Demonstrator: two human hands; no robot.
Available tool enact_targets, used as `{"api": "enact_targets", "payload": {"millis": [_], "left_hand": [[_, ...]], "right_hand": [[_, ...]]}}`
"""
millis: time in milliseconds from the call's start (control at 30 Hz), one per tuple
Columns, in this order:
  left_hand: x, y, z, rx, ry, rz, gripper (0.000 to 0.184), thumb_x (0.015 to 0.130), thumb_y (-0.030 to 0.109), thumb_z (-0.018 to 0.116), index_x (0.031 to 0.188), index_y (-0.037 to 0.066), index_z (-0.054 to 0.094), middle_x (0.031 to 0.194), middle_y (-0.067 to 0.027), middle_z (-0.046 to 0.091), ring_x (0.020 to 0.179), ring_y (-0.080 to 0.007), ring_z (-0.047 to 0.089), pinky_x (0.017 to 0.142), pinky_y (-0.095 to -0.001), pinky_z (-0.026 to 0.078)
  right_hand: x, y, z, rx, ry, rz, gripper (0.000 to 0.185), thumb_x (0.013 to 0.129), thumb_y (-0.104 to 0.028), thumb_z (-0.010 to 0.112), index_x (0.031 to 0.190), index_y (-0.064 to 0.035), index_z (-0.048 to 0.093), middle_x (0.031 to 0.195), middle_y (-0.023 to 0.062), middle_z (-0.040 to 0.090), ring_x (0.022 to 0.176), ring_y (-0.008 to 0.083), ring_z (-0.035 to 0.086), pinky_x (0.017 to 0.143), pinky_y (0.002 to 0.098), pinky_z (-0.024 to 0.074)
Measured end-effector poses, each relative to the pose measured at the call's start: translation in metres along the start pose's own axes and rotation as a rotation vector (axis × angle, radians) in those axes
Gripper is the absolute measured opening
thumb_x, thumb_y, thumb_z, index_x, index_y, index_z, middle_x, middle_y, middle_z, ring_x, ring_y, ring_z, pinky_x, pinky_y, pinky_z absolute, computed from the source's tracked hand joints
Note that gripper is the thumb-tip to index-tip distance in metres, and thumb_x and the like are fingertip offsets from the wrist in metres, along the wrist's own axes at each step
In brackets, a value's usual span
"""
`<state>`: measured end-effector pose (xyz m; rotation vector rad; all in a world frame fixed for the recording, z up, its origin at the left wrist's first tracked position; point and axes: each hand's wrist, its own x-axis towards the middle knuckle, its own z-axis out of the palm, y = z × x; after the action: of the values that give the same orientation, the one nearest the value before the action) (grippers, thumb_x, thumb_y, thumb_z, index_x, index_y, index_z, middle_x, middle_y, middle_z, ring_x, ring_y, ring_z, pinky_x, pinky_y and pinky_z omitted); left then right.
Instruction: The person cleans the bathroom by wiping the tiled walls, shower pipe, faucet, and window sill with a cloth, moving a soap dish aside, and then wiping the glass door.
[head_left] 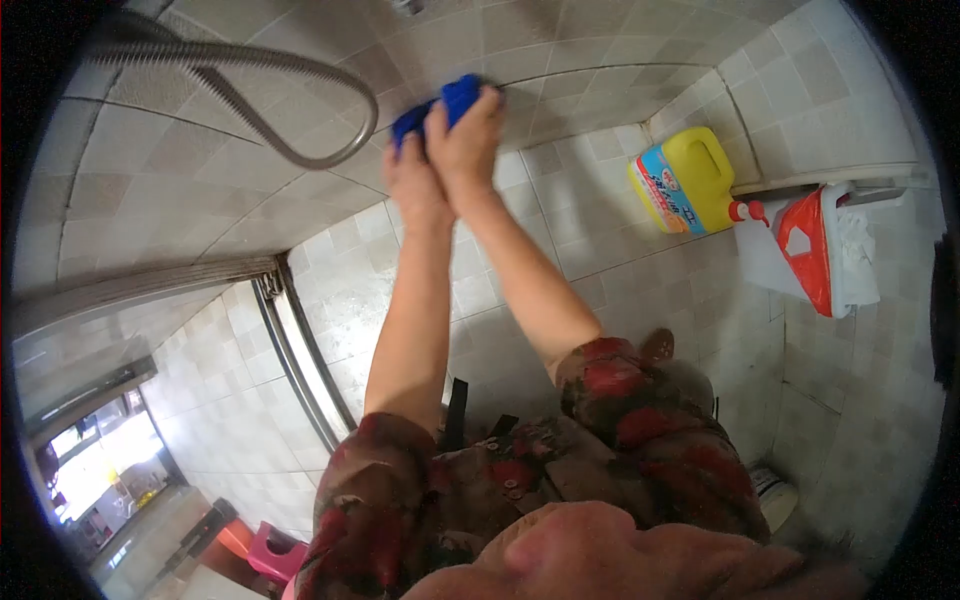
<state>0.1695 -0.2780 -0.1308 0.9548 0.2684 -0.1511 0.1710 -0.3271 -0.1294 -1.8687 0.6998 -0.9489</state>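
Observation:
A blue cloth (461, 97) is bunched up in front of the beige tiled wall (520, 45), at the top middle of the head view. My right hand (467, 155) is closed on it, with the fingers bent around its upper part. Just left of it and slightly lower, my left hand (414, 188) grips the cloth's darker left end. The two wrists nearly touch and both arms are stretched out. Whether the cloth presses on the tiles cannot be made out, and the fingers hide part of it.
A metal shower hose (345, 155) loops close by on the left. On the right stand a yellow jug (700, 180) with a red cap and a red-and-white bag (808, 250). A door track (300, 350) runs at left, with a pink plastic stool (272, 552) beyond.

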Motion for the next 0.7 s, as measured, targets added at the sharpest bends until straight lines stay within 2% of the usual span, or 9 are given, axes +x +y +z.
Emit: {"api": "enact_targets", "payload": {"millis": [100,200,267,333,367,467,533,633,700], "left_hand": [[0.011,0.021,-0.051,0.131,-0.075,0.193,0.031,0.095,0.016,0.036,0.116,0.0,0.053,0.113,-0.0162,0.06,0.105,-0.0287,0.058,0.092,-0.0427,0.048],[0.016,0.049,-0.09,-0.159,-0.122,-0.002,0.04,0.098,0.028,0.032,0.122,0.002,0.051,0.122,-0.0149,0.056,0.113,-0.0265,0.054,0.099,-0.0409,0.043],[0.013,0.052,-0.086,-0.134,-0.044,0.032,0.045,0.099,0.033,0.029,0.124,0.002,0.05,0.124,-0.0141,0.056,0.115,-0.0271,0.053,0.101,-0.042,0.041],[0.011,0.043,-0.083,-0.111,0.032,0.049,0.05,0.1,0.038,0.025,0.125,0.003,0.05,0.126,-0.0133,0.055,0.117,-0.0278,0.053,0.103,-0.043,0.039],[0.011,0.034,-0.08,-0.124,0.017,0.054,0.052,0.1,0.04,0.024,0.126,0.003,0.05,0.126,-0.0125,0.056,0.117,-0.0278,0.052,0.104,-0.0433,0.037],[-0.01,0.006,-0.043,-0.124,-0.091,0.018,0.052,0.101,0.042,0.025,0.126,0.003,0.05,0.125,-0.0113,0.056,0.117,-0.0259,0.052,0.105,-0.0416,0.036],[-0.021,-0.012,-0.023,0.055,-0.192,0.0,0.052,0.1,0.043,0.03,0.124,0.002,0.052,0.124,-0.0113,0.056,0.118,-0.0228,0.05,0.104,-0.0365,0.036],[-0.038,-0.023,0.002,0.529,-0.287,0.057,0.049,0.098,0.042,0.044,0.123,0.001,0.055,0.115,-0.0065,0.059,0.106,-0.0157,0.054,0.095,-0.0297,0.039],[-0.048,-0.017,0.019,0.619,-0.366,0.102,0.047,0.098,0.039,0.047,0.122,0.001,0.057,0.116,-0.0054,0.06,0.105,-0.0137,0.053,0.093,-0.029,0.039]], "right_hand": [[-0.039,-0.022,0.019,0.107,-0.264,0.11,0.061,0.081,-0.026,0.066,0.123,0.0048,0.033,0.112,0.0337,0.043,0.097,0.0487,0.053,0.085,0.0504,0.0455],[-0.075,-0.015,0.035,0.287,-0.475,-0.047,0.072,0.08,-0.027,0.068,0.131,0.0029,0.027,0.116,0.0343,0.042,0.104,0.0478,0.051,0.088,0.0478,0.0456],[-0.077,0.002,0.027,0.251,-0.509,-0.12,0.08,0.082,-0.025,0.068,0.139,0.0036,0.019,0.123,0.0278,0.044,0.109,0.0395,0.052,0.093,0.0431,0.0447],[-0.069,0.018,0.005,1.019,-0.617,0.275,0.081,0.086,-0.022,0.066,0.144,0.0017,0.013,0.128,0.0191,0.044,0.116,0.0276,0.05,0.099,0.0394,0.041],[-0.064,0.023,-0.008,1.137,-0.591,0.385,0.081,0.088,-0.019,0.066,0.147,-0.0018,0.014,0.132,0.0122,0.043,0.118,0.0192,0.046,0.101,0.035,0.039],[-0.048,0.049,-0.02,0.692,-0.675,0.283,0.077,0.085,-0.02,0.069,0.145,-0.0036,0.023,0.131,0.0112,0.045,0.119,0.018,0.046,0.102,0.033,0.0377],[-0.041,0.047,-0.029,0.757,-0.487,0.195,0.069,0.082,-0.02,0.073,0.138,-0.0048,0.037,0.12,0.0073,0.055,0.109,0.0153,0.053,0.094,0.0288,0.0441],[-0.013,0.065,-0.051,1.004,-0.379,0.629,0.059,0.071,-0.009,0.079,0.123,-0.0035,0.051,0.108,0.0065,0.062,0.099,0.0161,0.058,0.088,0.0325,0.0479],[0.009,0.087,-0.066,0.837,-0.191,0.574,0.058,0.068,-0.004,0.076,0.121,-0.0012,0.051,0.104,0.0083,0.063,0.095,0.0196,0.059,0.085,0.0329,0.0485]]}}
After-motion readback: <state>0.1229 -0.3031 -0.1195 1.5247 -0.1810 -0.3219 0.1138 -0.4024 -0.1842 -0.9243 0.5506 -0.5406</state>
